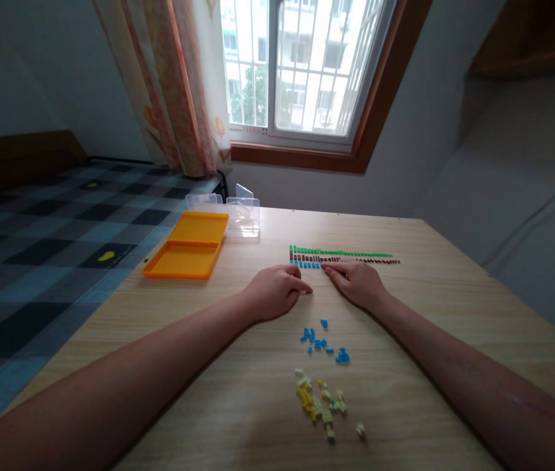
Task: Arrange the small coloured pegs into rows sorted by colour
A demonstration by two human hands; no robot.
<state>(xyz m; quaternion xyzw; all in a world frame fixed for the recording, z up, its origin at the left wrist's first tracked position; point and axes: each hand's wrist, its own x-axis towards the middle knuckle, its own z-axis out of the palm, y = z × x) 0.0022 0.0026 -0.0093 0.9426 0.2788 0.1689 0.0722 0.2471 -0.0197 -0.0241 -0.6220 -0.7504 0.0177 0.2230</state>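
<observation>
My right hand (358, 281) rests on the table with its thumb and index finger together at the right end of a row of small blue building bricks (306, 265). The fingertips are on the last blue brick there. Left of it, my left hand (276, 290) hovers or rests near the row's near side, index finger stretched out, other fingers curled, and nothing visible in it. Behind the blue row run a row of dark brown bricks (314, 258), partly covered by my right hand, and a long row of green bricks (340, 252).
Loose blue bricks (317, 343) lie between my forearms. Nearer are scattered yellow bricks (305, 400) and cream bricks (326, 416). An open orange case (186, 243) and clear plastic boxes (242, 226) stand at the table's back left. A bed (61, 216) adjoins the left side.
</observation>
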